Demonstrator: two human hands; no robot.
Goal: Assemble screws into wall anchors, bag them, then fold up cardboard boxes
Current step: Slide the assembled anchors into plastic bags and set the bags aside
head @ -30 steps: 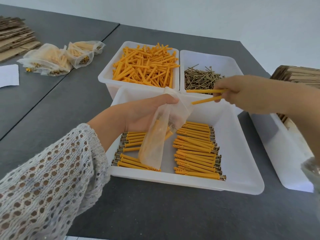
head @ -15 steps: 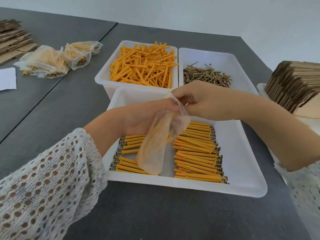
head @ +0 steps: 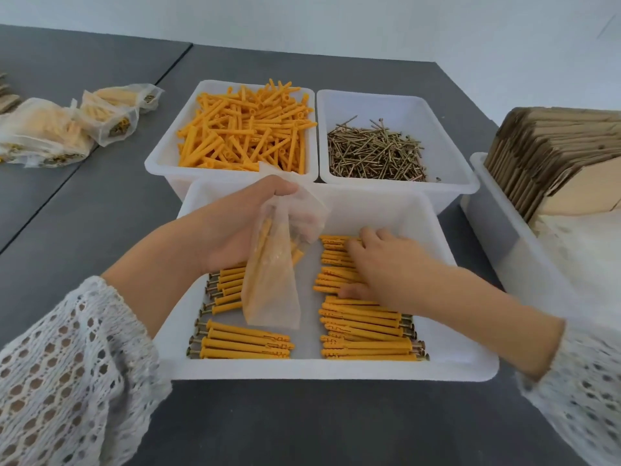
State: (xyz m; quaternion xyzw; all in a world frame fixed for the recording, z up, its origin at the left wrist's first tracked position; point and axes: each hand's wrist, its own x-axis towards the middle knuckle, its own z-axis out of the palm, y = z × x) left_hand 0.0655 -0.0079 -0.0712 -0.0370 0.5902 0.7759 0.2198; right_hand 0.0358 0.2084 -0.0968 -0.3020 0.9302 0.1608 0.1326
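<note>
My left hand (head: 235, 230) grips the mouth of a thin clear plastic bag (head: 272, 280), which hangs over the near white tray (head: 336, 368) with a few orange anchors inside it. The tray holds two rows of assembled anchors (head: 366, 331), orange with the screw heads sticking out. My right hand (head: 386, 264) lies on the far end of the right row, with its fingers spread over the anchors and its thumb at their near side. Behind the tray stand a bin of loose orange anchors (head: 248, 136) and a bin of loose screws (head: 376, 153).
Filled bags (head: 67, 129) lie on the grey table at the far left. A white bin (head: 504, 230) at the right holds a stack of flat cardboard boxes (head: 551, 156). Bare grey table runs along the near edge.
My right hand carried two anchors to the bag's mouth, let them go inside, then dropped down onto the right row in the tray. My left hand kept hold of the bag.
</note>
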